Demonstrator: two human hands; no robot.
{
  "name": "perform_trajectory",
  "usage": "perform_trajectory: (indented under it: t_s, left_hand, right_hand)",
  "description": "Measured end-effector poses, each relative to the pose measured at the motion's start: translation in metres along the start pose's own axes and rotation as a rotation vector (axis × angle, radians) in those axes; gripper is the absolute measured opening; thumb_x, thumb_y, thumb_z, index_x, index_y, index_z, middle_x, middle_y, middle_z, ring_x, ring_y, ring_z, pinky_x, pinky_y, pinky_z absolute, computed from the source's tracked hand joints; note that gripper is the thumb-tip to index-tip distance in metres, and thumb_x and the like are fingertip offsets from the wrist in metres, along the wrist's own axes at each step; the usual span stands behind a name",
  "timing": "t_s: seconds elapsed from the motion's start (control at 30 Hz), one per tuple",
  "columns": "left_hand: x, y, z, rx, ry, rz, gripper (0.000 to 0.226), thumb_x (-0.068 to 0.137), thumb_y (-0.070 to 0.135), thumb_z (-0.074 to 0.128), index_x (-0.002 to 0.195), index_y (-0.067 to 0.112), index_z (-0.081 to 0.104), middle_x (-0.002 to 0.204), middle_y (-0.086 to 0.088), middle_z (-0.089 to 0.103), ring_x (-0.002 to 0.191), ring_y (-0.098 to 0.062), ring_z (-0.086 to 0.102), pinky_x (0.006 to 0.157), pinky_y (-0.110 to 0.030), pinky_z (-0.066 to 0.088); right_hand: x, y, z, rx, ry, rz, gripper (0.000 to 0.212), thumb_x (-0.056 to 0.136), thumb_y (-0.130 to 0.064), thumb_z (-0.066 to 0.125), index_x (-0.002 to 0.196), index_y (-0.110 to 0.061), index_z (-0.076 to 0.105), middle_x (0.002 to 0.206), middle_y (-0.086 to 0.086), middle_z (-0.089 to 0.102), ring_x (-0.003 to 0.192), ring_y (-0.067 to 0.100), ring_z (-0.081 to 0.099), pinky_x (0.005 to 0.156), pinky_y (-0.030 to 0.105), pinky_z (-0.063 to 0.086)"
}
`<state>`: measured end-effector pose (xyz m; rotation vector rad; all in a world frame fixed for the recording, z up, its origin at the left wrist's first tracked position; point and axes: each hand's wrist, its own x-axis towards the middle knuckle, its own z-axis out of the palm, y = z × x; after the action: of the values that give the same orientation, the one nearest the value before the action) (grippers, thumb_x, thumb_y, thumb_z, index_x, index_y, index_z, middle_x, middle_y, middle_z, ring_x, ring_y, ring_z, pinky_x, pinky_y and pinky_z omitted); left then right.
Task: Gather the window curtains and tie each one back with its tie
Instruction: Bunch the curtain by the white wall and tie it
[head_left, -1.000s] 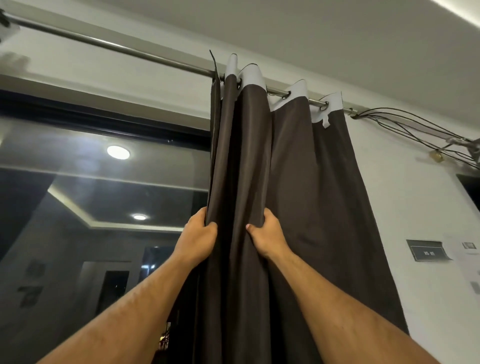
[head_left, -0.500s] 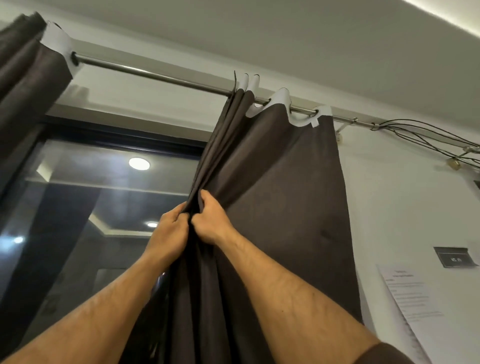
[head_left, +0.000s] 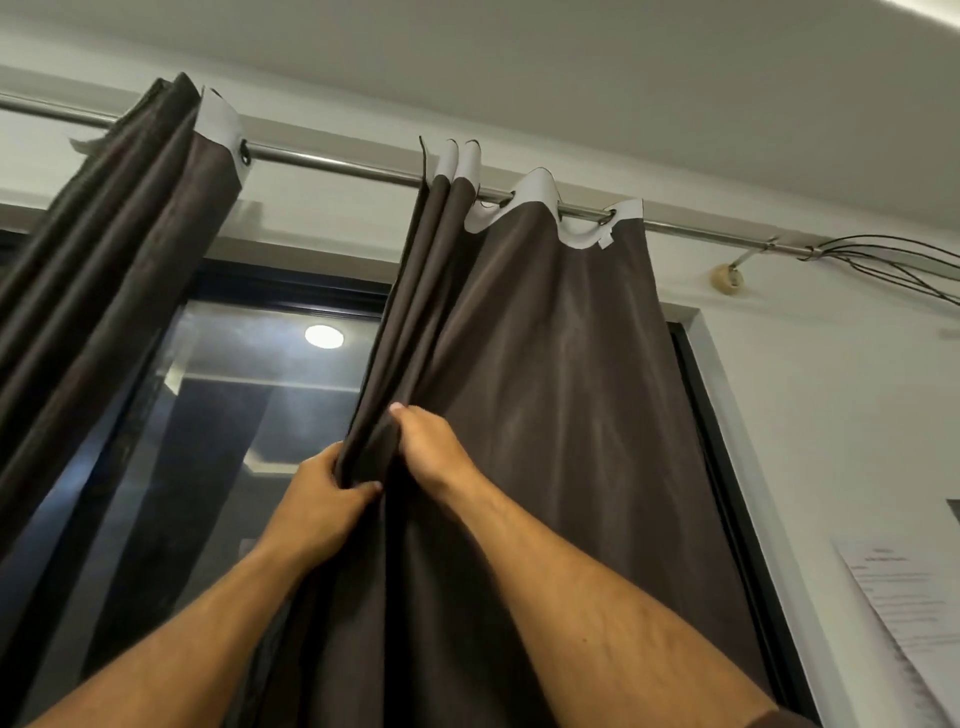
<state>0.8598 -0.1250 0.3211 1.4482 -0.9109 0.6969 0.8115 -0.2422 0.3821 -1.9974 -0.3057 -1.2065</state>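
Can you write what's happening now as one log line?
step: gathering right curtain | left hand: grips folds | right hand: grips folds | tie: not seen | left curtain: bunched

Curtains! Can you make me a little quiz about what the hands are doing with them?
1. True or false: both hands grip the right curtain.
2. Which hand is higher on the folds: A) left hand B) right hand?
3. Fill in: the curtains hang from a metal ____.

Key: 1 true; 2 B; 3 rod.
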Motion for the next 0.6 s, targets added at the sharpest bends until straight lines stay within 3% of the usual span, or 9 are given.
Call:
perform_trajectory:
  t_s: [0.07,0.1,0.13,0.2,0.27,0.33,0.4,0.5,0.6]
  left_hand:
    - [0.003,0.004,0.009,0.039,0.008,-0.004,0.039,0.093,-0.002,0.059,0.125,0.019,0.065,0.1,-0.002,0.074,0.093,-0.022,0.071,0.09,-0.044,0.059]
    - [0.003,0.006,0.013,0.045,0.01,0.001,0.039,0.093,-0.003,0.055,0.124,0.018,0.065,0.099,-0.002,0.073,0.092,-0.021,0.07,0.088,-0.041,0.058]
    - [0.001,0.008,0.018,0.043,0.009,0.004,0.038,0.094,-0.003,0.053,0.123,0.017,0.065,0.099,-0.001,0.073,0.091,-0.02,0.069,0.087,-0.039,0.057]
    - [-0.004,0.013,0.026,0.023,0.009,0.013,0.035,0.095,0.0,0.053,0.123,0.016,0.065,0.099,0.0,0.073,0.092,-0.019,0.069,0.089,-0.039,0.057]
    - [-0.007,0.018,0.035,0.009,0.009,0.018,0.033,0.095,0.003,0.054,0.122,0.018,0.065,0.099,0.002,0.073,0.091,-0.017,0.069,0.088,-0.039,0.057]
    - [-0.01,0.025,0.045,-0.011,-0.001,0.015,0.03,0.096,0.005,0.055,0.12,0.02,0.065,0.096,0.004,0.074,0.087,-0.014,0.071,0.078,-0.032,0.058]
    - [-0.011,0.032,0.056,-0.036,-0.015,0.011,0.03,0.095,0.005,0.055,0.119,0.021,0.065,0.094,0.004,0.075,0.083,-0.013,0.072,0.072,-0.027,0.057]
    - [-0.013,0.04,0.069,-0.057,-0.036,-0.004,0.033,0.097,0.006,0.054,0.125,0.02,0.063,0.098,-0.002,0.075,0.084,-0.019,0.072,0.073,-0.03,0.058]
    - [-0.016,0.041,0.07,-0.055,-0.022,-0.012,0.034,0.097,0.006,0.052,0.127,0.02,0.061,0.101,-0.003,0.075,0.088,-0.02,0.073,0.082,-0.038,0.061]
  right_hand:
    - [-0.014,0.013,-0.023,-0.017,0.155,-0.058,0.04,0.105,-0.043,0.046,0.104,-0.011,0.07,0.088,0.006,0.077,0.092,0.028,0.07,0.095,0.049,0.054]
    - [-0.021,0.022,-0.038,-0.133,0.329,-0.162,0.033,0.102,-0.044,0.051,0.104,-0.017,0.07,0.087,0.002,0.077,0.093,0.026,0.071,0.095,0.047,0.053]
    - [-0.027,0.033,-0.056,-0.285,0.556,-0.272,0.027,0.097,-0.041,0.058,0.109,-0.02,0.068,0.094,0.0,0.076,0.101,0.025,0.07,0.099,0.045,0.05]
    - [-0.04,0.054,-0.095,-0.565,0.98,-0.354,0.05,0.086,-0.041,0.066,0.129,-0.016,0.059,0.129,0.008,0.065,0.134,0.031,0.053,0.114,0.05,0.033]
    - [-0.048,0.077,-0.137,-0.611,1.145,-0.108,0.09,0.081,-0.056,0.069,0.15,-0.009,0.037,0.159,0.021,0.036,0.153,0.04,0.023,0.121,0.059,0.017]
    - [-0.054,0.102,-0.169,-0.378,1.002,0.357,0.127,0.071,-0.078,0.072,0.161,-0.01,0.011,0.167,0.025,0.015,0.156,0.043,0.01,0.122,0.063,0.01]
    - [-0.059,0.124,-0.181,-0.058,0.746,0.639,0.146,0.06,-0.089,0.069,0.162,-0.013,-0.003,0.168,0.023,0.014,0.155,0.044,0.015,0.124,0.062,0.016]
    - [-0.058,0.142,-0.17,0.209,0.373,0.596,0.147,0.059,-0.089,0.068,0.164,-0.012,0.0,0.168,0.014,0.025,0.15,0.038,0.034,0.123,0.053,0.029]
    - [-0.049,0.129,-0.144,0.155,0.254,0.466,0.121,0.075,-0.077,0.069,0.163,-0.012,0.017,0.163,0.011,0.036,0.146,0.031,0.042,0.119,0.041,0.037]
